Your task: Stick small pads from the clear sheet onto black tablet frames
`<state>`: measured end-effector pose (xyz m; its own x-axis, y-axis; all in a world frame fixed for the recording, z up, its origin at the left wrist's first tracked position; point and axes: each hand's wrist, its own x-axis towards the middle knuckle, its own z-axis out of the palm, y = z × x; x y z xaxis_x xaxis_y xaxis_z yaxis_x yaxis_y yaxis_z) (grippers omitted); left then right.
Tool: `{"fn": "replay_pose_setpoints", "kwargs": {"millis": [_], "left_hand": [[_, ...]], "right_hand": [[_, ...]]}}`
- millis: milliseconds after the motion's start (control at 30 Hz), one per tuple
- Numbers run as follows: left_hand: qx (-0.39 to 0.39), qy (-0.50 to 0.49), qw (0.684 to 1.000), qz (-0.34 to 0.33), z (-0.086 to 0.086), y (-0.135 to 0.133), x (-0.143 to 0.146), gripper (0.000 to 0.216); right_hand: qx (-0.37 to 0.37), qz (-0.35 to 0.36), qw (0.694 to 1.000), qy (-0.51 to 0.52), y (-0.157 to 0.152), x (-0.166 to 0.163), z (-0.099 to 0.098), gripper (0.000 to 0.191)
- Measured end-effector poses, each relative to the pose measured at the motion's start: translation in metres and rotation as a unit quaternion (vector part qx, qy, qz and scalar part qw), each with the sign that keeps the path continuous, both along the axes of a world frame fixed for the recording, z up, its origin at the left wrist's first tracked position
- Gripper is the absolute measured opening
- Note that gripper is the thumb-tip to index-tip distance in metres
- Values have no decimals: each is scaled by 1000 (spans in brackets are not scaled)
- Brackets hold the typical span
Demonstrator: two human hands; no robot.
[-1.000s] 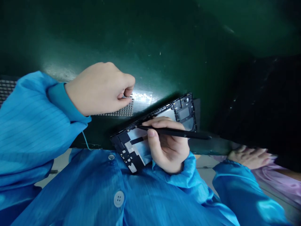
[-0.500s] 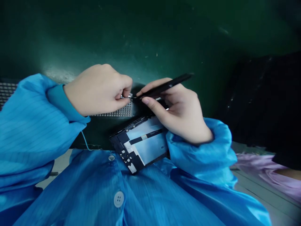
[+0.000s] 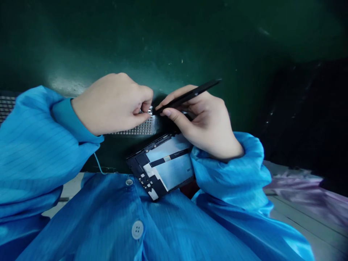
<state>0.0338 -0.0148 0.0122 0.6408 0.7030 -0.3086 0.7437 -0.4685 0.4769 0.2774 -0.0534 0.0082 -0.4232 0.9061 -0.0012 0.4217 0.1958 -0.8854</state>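
Note:
My left hand (image 3: 116,103) is closed in a pinch on a tiny shiny metal part (image 3: 150,111), too small to name further. My right hand (image 3: 205,121) grips black tweezers (image 3: 190,95) like a pen, their tip touching or nearly touching that metal part. Below both hands lies an opened phone body (image 3: 168,166), tilted, with pale blue panels, a dark ribbon strip and small components showing; part of its upper right side is hidden behind my right hand. Under my left hand runs a strip of small grey grid cells (image 3: 136,129).
A dark green work surface (image 3: 163,43) spreads ahead, with small specks on it. At the right stands a black object (image 3: 299,119), too dark to make out. Pinkish cloth (image 3: 299,185) shows at the lower right. My blue smock (image 3: 108,217) borders the near edge.
My right hand and the tweezers have shifted slightly left and up, bringing the tip closer to the metal part. My left hand and the phone body have hardly moved.

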Motion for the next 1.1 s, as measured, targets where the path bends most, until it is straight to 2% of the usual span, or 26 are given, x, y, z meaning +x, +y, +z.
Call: {"fn": "replay_pose_setpoints", "kwargs": {"millis": [100,200,300,467,567,700,800,867,967,1033,1100], "left_hand": [[-1,-5,1000,-14,2,0,-2,27],[-1,-11,1000,-19,4,-1,-4,30],[3,-20,1000,-22,0,-1,-6,26],[27,-66,997,-9,-12,-1,-10,23],[25,-81,996,-7,-14,-1,-12,26],[23,-89,996,-1,-15,-2,-13,25],[27,-94,995,-2,-15,-1,-12,25],[25,-83,996,-5,-12,0,-10,24],[4,-48,999,-19,-2,1,-7,23],[-10,-34,999,-29,4,1,-6,26],[-16,-28,999,-31,5,1,-5,25]], "right_hand": [[-5,-130,987,93,-19,9,2,6],[57,-272,948,152,-47,17,-2,4],[101,-321,932,133,-68,19,-14,6],[122,-294,944,83,-78,18,-33,12],[123,-292,947,49,-79,23,-32,13],[96,-231,968,-18,-71,30,-6,12],[60,-178,982,-7,-50,27,17,10],[35,-116,993,12,-32,19,22,10],[14,11,1000,4,-6,6,13,12],[5,45,999,-13,3,0,2,18],[-2,47,999,-19,6,-1,-6,23]]}}
